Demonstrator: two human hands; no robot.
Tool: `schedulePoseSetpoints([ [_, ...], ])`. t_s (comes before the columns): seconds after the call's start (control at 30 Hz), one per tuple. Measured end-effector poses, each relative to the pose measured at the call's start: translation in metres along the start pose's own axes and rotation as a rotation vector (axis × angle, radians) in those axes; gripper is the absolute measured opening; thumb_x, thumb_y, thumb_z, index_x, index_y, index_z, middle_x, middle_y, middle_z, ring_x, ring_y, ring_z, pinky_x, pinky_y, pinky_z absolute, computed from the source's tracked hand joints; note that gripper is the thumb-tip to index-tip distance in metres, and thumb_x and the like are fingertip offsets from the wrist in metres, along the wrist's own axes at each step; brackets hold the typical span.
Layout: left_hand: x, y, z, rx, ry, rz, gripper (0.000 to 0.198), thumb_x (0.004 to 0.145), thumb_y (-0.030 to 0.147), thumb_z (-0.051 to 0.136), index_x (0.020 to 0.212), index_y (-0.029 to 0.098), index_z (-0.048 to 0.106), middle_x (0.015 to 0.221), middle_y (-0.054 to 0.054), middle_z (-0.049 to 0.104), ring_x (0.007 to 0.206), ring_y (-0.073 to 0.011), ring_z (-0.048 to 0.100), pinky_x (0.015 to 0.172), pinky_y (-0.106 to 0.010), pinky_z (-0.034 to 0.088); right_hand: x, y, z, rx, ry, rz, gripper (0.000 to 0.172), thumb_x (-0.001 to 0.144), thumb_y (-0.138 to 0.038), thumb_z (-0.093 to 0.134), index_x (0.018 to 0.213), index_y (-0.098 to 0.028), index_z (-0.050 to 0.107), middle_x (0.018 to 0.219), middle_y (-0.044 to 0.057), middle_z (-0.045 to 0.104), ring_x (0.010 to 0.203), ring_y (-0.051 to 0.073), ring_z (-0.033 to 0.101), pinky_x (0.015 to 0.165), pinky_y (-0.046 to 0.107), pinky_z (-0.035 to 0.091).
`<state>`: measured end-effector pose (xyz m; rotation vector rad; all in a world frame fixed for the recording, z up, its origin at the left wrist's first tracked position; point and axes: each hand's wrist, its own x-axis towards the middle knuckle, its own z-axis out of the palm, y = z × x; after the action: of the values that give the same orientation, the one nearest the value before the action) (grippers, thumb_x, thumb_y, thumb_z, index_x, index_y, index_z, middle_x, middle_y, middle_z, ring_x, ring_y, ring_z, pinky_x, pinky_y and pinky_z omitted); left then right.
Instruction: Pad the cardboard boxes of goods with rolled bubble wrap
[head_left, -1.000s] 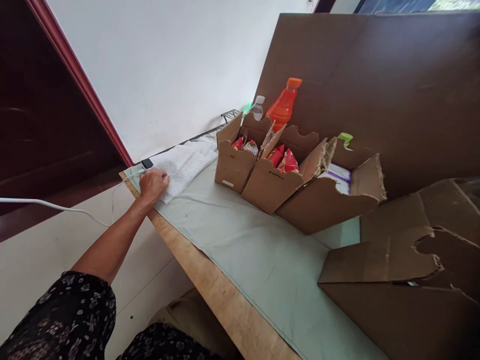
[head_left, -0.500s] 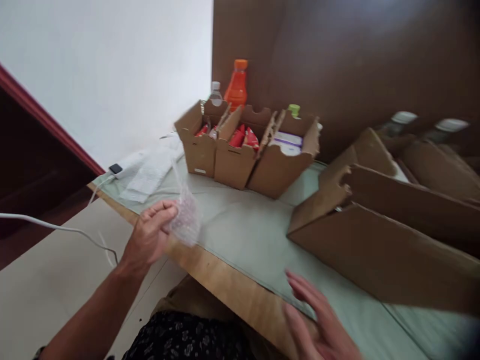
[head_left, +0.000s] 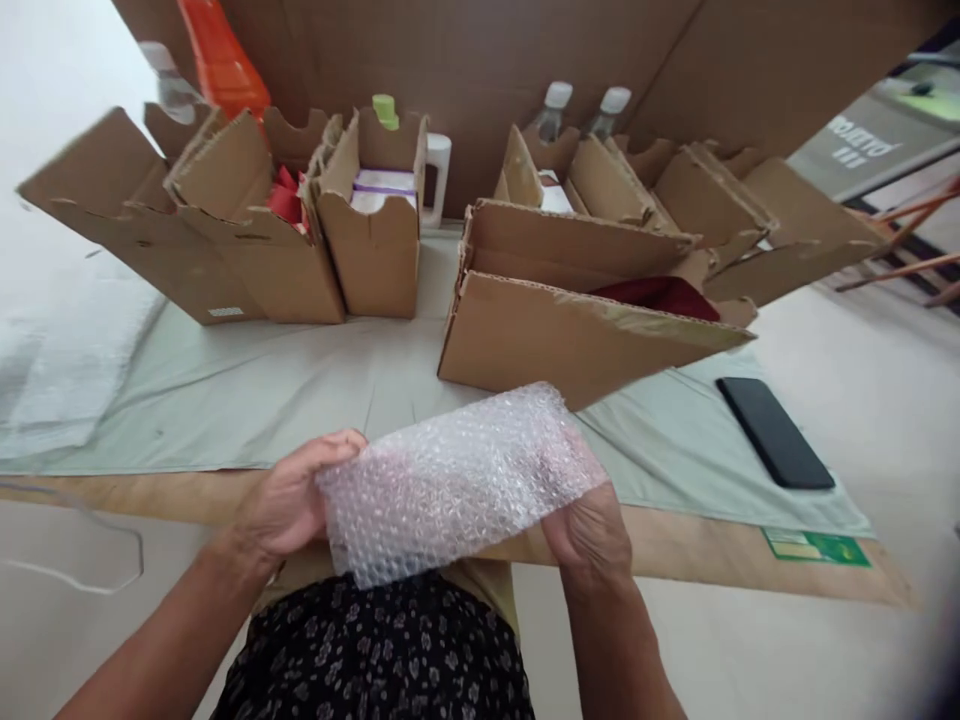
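Observation:
A clear bubble wrap pouch (head_left: 457, 480) is stretched out flat between my two hands, above the table's front edge. My left hand (head_left: 300, 495) grips its left end, thumb on top and the other fingers beneath. At the right end my right hand (head_left: 589, 520) holds it from below, its fingers partly seen through the plastic. Pinkish patches show through the wrap near both hands. Just beyond the pouch stands a long cardboard box (head_left: 555, 330) with dark red cloth inside.
Cardboard bins (head_left: 379, 250) line the back, some with red packets or white-and-purple boxes. Bottles (head_left: 229, 70) stand behind them. A black phone (head_left: 776, 432) lies on the right, more bubble wrap (head_left: 67, 370) on the left. A green card (head_left: 817, 547) sits at the front edge.
My right hand, empty before, now holds the pouch's right end. The pouch has been brought in front of me and spread out. The view has turned right.

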<state>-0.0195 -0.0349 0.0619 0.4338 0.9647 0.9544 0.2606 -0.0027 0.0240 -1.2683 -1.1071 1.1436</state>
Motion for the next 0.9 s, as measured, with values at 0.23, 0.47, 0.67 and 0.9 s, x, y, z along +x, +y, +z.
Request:
schedulePoseSetpoints([
  [0.23,0.019,-0.01,-0.002,0.383,0.157,0.175,0.077,0.075,0.048,0.086,0.14,0.022,0.054,0.105,-0.008,0.076,0.088,-0.0235,0.071,0.077,-0.035,0.057,0.0,0.007,-0.021,-0.071,0.099,0.104,0.052,0.079,-0.055,0.082,0.117,-0.022,0.069,0.085,0.004,0.077,0.074,0.021,0.072,0.067,0.035,0.059],
  [0.47,0.036,-0.005,-0.006,1.219,0.327,0.535,0.05,0.086,0.04,0.065,0.132,0.021,0.065,0.105,-0.008,0.074,0.083,-0.0233,0.068,0.075,-0.038,0.056,-0.015,0.007,-0.061,-0.405,0.216,-0.075,0.048,0.088,-0.042,0.073,0.129,-0.019,0.065,0.103,0.008,0.077,0.084,0.019,0.071,0.077,0.037,0.059],
  [0.67,0.028,-0.023,0.013,1.555,0.198,0.939,0.03,0.097,0.024,0.058,0.125,0.023,0.07,0.131,-0.013,0.07,0.127,-0.0343,0.06,0.11,-0.054,0.05,-0.022,-0.012,-0.046,-0.809,0.146,-0.426,0.027,0.1,-0.03,0.061,0.124,-0.024,0.07,0.12,0.01,0.076,0.108,0.026,0.071,0.094,0.048,0.057],
  [0.9,0.044,-0.051,0.018,1.694,-0.069,0.837,0.03,0.098,0.02,0.056,0.124,0.019,0.069,0.139,-0.015,0.067,0.13,-0.0353,0.058,0.108,-0.056,0.05,-0.003,0.009,-0.009,-1.117,-0.465,-0.634,0.031,0.104,-0.028,0.055,0.131,-0.018,0.068,0.141,0.012,0.07,0.135,0.033,0.06,0.106,0.052,0.048],
])
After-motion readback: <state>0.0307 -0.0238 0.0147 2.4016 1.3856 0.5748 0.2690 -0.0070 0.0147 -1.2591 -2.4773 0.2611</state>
